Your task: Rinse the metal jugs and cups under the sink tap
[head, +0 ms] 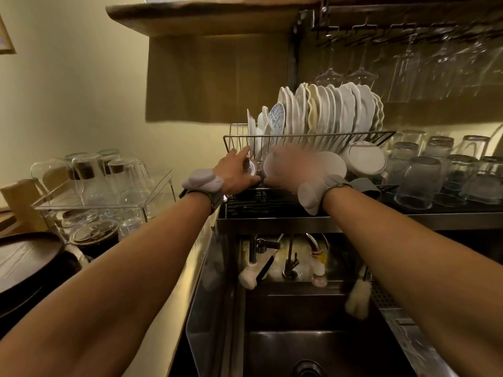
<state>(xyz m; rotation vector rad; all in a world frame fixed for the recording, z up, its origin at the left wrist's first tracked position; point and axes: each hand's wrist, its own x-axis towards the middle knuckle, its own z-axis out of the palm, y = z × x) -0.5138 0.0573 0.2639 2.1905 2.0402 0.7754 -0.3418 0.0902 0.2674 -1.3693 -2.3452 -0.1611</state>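
- Left hand (235, 174) curls on a cup (251, 167) in the rack (313, 135); a slip would drop it into the sink (215, 308).
- Right hand (290, 165) is blurred, grip unclear; it may knock the plates (326, 110).

Steel shelf (258, 223) above the sink (272, 349): wire dish rack (313, 137) at left; upturned glasses (419, 180) just beside, at right.
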